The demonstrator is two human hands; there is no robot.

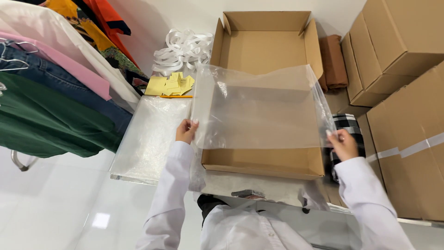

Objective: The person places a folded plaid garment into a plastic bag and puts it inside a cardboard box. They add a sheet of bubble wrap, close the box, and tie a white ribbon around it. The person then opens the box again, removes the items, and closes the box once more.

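I look down on a white, glossy table set against a pale wall, with clothes hanging on a rail at my left: a green garment, jeans and a pink top. At my right, closed cardboard cartons are stacked, with a folded brown cloth wedged beside them and a black-and-white checked fabric lower down. An open, shallow cardboard box sits in front of me, its flaps up. To its left lie a stack of clear plastic bags, some yellow paper slips and a heap of white ribbon. I hold a clear plastic bag spread flat above the box, covering its nearer half; its long axis runs left to right across my view, and I cannot tell which edge is the opening. My left hand pinches the bag's lower left corner with fingers closed on the film, and my right hand grips the lower right corner the same way, fingers curled shut around the edge. Both sleeves are white.
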